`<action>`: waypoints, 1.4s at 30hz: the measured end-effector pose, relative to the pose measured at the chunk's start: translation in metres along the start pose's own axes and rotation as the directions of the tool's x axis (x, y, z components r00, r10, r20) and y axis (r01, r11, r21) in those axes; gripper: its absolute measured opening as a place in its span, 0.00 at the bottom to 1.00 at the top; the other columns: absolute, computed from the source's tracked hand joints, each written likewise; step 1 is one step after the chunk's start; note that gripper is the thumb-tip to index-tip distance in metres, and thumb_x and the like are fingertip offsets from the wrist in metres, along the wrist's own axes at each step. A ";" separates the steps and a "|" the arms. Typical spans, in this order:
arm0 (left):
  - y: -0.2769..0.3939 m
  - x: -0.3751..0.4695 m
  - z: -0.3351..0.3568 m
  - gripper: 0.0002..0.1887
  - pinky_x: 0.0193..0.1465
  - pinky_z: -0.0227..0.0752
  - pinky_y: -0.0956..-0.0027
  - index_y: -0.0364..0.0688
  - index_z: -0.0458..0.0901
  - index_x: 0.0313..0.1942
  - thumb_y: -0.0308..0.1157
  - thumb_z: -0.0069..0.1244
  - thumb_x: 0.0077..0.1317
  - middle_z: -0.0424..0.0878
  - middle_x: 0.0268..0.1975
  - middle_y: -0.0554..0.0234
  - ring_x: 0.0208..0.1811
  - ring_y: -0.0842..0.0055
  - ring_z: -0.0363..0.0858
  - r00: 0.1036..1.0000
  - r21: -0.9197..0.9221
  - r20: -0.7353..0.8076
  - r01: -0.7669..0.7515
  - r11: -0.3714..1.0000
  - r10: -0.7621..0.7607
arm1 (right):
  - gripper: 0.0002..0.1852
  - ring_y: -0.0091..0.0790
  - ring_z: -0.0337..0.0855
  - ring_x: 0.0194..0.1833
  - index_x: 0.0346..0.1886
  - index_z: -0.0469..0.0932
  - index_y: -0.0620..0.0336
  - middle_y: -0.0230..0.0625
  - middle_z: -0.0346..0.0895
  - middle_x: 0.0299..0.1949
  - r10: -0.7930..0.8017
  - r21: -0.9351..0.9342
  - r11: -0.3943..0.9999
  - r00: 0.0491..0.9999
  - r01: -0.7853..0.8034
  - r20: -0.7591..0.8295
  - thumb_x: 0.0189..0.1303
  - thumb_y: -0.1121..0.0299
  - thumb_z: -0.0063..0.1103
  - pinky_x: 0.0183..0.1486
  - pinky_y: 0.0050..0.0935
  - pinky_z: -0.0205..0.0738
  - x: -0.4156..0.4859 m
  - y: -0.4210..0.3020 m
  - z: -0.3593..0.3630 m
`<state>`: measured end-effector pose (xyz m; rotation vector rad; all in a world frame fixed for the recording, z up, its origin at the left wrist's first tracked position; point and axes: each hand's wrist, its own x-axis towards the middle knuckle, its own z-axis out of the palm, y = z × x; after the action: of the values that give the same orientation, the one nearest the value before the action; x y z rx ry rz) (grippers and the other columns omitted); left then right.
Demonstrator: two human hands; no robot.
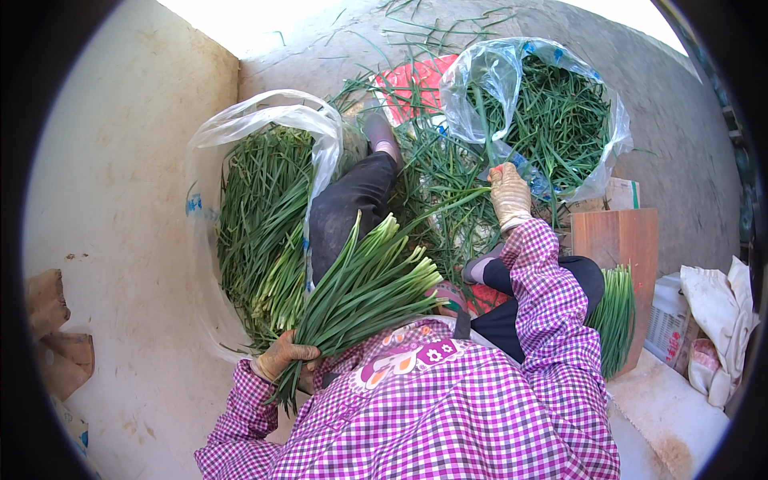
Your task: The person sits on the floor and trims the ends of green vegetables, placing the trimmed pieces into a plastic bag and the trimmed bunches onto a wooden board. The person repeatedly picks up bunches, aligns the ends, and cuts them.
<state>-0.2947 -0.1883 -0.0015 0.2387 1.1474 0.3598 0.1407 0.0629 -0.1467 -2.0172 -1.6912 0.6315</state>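
My gloved left hand (287, 356) grips the leafy end of a large bunch of Chinese chives (360, 294); the pale cut stems fan out to the right across my lap. My gloved right hand (510, 191) is closed on a few green chive leaves (462, 198) beside the near rim of a plastic bag (618, 135) filled with loose leaves. Left of my leg, a larger clear plastic bag (207, 135) holds a heap of chives (264, 186). At my right knee, a neat bundle of chives (615, 318) rests on a wooden board (600, 237).
Loose leaves (444, 174) are scattered over the floor and a red-and-white sheet (420, 81) between the bags. A pale wall (138, 150) rises at the left. White sacks (714, 318) and a printed bag (666, 324) lie at the right; brown pieces (66, 354) are at the far left.
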 end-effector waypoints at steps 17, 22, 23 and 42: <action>-0.011 -0.004 0.000 0.41 0.31 0.76 0.76 0.40 0.71 0.63 0.63 0.60 0.60 0.84 0.39 0.60 0.34 0.79 0.82 0.959 -0.154 0.259 -0.076 0.985 0.114 | 0.12 0.46 0.81 0.24 0.38 0.74 0.57 0.40 0.77 0.26 -0.626 0.153 0.775 0.779 0.613 0.048 0.66 0.59 0.62 0.24 0.41 0.73 -0.129 -0.119 0.030; -0.001 -0.011 0.034 0.44 0.67 0.68 0.60 0.35 0.66 0.68 0.33 0.71 0.53 0.78 0.63 0.54 0.61 0.65 0.77 0.997 0.320 0.020 -0.076 0.944 0.073 | 0.12 0.47 0.82 0.25 0.41 0.74 0.57 0.41 0.80 0.29 -0.539 0.226 0.824 0.842 0.520 0.028 0.67 0.59 0.60 0.26 0.40 0.76 -0.131 -0.109 0.026; 0.001 -0.014 0.040 0.43 0.67 0.69 0.61 0.35 0.67 0.68 0.32 0.71 0.53 0.79 0.62 0.55 0.61 0.66 0.77 0.995 0.359 -0.026 -0.077 0.930 0.092 | 0.13 0.46 0.83 0.26 0.45 0.75 0.57 0.41 0.81 0.30 -0.412 0.184 0.900 0.909 0.395 0.066 0.67 0.59 0.60 0.27 0.40 0.77 -0.125 -0.110 0.020; -0.004 -0.010 0.036 0.22 0.44 0.79 0.69 0.35 0.80 0.55 0.21 0.61 0.58 0.87 0.43 0.59 0.38 0.74 0.84 0.981 0.164 -0.177 0.110 0.980 -0.081 | 0.13 0.52 0.88 0.38 0.34 0.84 0.64 0.51 0.86 0.35 -0.112 -0.095 0.975 0.810 0.203 0.576 0.66 0.63 0.56 0.42 0.46 0.82 -0.060 -0.093 0.027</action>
<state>-0.2649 -0.1966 0.0198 0.3082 1.3559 0.1977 0.0420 0.0202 -0.1090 -1.8630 -2.2825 1.1655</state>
